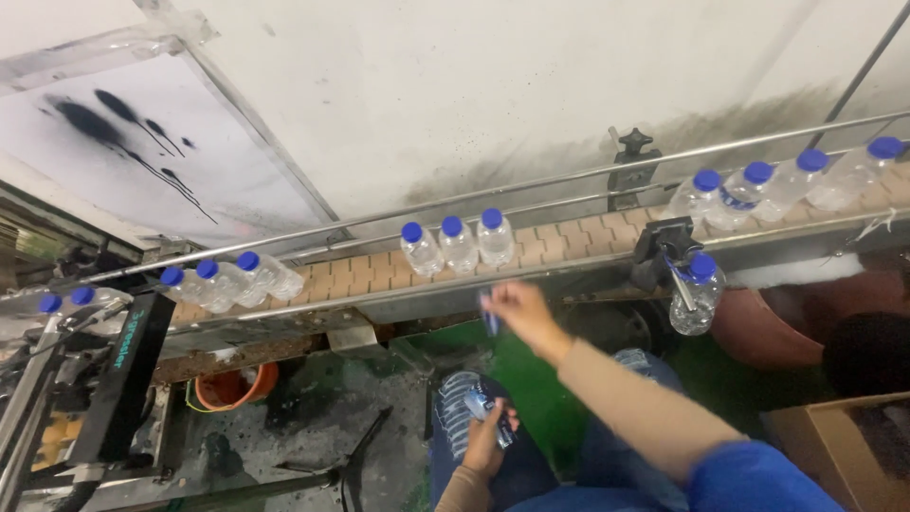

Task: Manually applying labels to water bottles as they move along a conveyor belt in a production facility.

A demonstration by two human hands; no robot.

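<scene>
Right hand: the right hand (pixel 519 308) is raised just below the conveyor (pixel 360 275), fingers pinched on a small blue strip (pixel 490 320).
Left hand: the left hand (pixel 488 431) rests on the lap, closed around a bundle of blue-and-white labels (pixel 485 410).
Conveyor: three clear blue-capped bottles (pixel 458 242) stand just above the raised hand.
Lone bottle: another bottle (pixel 697 294) hangs beside a black bracket (pixel 664 248).

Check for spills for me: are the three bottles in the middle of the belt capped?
Capped: each of the three bottles on the belt shows a blue cap on top.

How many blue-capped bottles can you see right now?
13: two far left, three left, three centre, four upper right on the conveyor, one hanging below. More may be hidden.
</scene>
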